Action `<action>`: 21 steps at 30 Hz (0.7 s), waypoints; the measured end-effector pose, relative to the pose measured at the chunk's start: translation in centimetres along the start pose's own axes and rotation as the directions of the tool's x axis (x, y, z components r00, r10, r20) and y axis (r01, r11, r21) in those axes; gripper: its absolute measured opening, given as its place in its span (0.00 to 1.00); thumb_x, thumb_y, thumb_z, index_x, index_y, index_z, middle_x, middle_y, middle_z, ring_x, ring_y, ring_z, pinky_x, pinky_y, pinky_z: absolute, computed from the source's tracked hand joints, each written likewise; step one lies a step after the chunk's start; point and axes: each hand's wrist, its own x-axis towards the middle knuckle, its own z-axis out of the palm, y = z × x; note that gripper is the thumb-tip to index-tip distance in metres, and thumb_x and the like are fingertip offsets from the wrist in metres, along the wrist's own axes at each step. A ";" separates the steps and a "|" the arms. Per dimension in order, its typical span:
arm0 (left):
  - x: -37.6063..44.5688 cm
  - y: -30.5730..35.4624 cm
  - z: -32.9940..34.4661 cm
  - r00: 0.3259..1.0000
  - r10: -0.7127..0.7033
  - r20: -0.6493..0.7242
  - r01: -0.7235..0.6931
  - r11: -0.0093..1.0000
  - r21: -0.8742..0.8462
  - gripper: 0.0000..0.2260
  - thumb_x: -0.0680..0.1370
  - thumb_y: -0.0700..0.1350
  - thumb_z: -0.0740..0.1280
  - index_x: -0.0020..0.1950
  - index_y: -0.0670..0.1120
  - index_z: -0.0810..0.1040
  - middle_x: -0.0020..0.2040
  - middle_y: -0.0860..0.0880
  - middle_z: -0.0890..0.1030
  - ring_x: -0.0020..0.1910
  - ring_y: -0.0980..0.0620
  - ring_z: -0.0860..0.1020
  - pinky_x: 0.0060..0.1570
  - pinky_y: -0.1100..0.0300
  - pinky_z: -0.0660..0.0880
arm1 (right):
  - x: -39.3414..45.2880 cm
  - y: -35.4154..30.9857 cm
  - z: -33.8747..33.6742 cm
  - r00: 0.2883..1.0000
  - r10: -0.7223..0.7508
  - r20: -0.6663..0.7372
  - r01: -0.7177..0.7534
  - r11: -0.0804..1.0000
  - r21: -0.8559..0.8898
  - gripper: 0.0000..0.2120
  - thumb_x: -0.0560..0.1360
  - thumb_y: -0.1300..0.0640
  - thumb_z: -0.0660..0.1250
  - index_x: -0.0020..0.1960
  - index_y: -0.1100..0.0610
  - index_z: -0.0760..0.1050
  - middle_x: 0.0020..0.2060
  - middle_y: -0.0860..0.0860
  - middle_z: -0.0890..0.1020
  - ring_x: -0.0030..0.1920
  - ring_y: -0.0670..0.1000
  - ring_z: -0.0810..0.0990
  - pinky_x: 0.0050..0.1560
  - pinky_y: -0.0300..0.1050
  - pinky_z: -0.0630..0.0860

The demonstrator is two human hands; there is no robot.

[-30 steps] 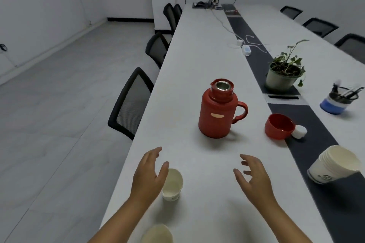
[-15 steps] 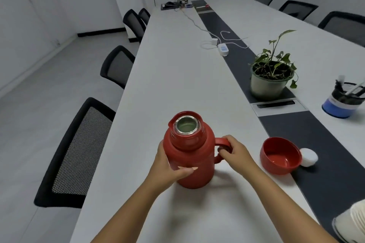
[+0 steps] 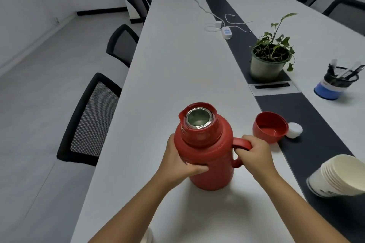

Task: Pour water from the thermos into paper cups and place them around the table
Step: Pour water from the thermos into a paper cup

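Just below the centre of the frame, the round red plastic thermos with its open steel mouth stands upright on the long white table, the left hand wrapped around its body and the right hand curled around its handle. This looks like the start of the pouring step: the flask is gripped but seemingly not yet lifted or tipped. Next it must be carried to a paper cup, perhaps the pale rim at the bottom edge, and tilted slowly, spout first, since the mouth is uncapped.
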 end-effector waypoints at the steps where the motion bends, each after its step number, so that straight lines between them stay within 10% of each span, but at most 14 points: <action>1: -1.5 0.4 0.2 1.000 -0.005 0.005 0.005 1.000 -0.010 0.32 0.53 0.42 0.74 0.50 0.60 0.63 0.51 0.60 0.69 0.44 0.80 0.70 0.38 0.82 0.69 | -1.7 -0.4 -0.9 1.000 -0.005 -0.003 0.005 1.000 -0.015 0.09 0.65 0.74 0.63 0.28 0.70 0.66 0.22 0.53 0.65 0.26 0.58 0.68 0.26 0.48 0.70; 6: -10.3 1.5 1.7 1.000 -0.009 0.015 0.010 0.999 -0.051 0.37 0.50 0.50 0.75 0.53 0.62 0.62 0.55 0.62 0.69 0.49 0.79 0.68 0.41 0.83 0.67 | -10.1 -1.9 -5.2 0.999 -0.007 -0.054 0.003 0.998 -0.058 0.10 0.63 0.76 0.62 0.26 0.67 0.66 0.19 0.51 0.67 0.27 0.66 0.71 0.31 0.66 0.74; 12: -19.4 1.5 2.1 1.000 -0.015 -0.024 0.011 0.986 -0.164 0.37 0.46 0.55 0.74 0.53 0.60 0.64 0.55 0.60 0.72 0.50 0.74 0.72 0.43 0.78 0.70 | -19.0 -4.8 -7.1 0.995 -0.097 -0.022 0.093 0.989 -0.114 0.04 0.63 0.77 0.63 0.31 0.74 0.69 0.25 0.68 0.68 0.30 0.71 0.72 0.30 0.66 0.74; 21: -30.8 -3.2 2.0 0.986 -0.167 0.013 0.165 0.954 -0.252 0.41 0.48 0.53 0.76 0.60 0.56 0.67 0.57 0.54 0.77 0.54 0.59 0.77 0.52 0.61 0.77 | -29.8 -4.1 -7.6 0.982 -0.065 0.178 0.101 0.974 -0.202 0.08 0.65 0.77 0.64 0.29 0.73 0.67 0.20 0.54 0.67 0.22 0.61 0.67 0.25 0.63 0.72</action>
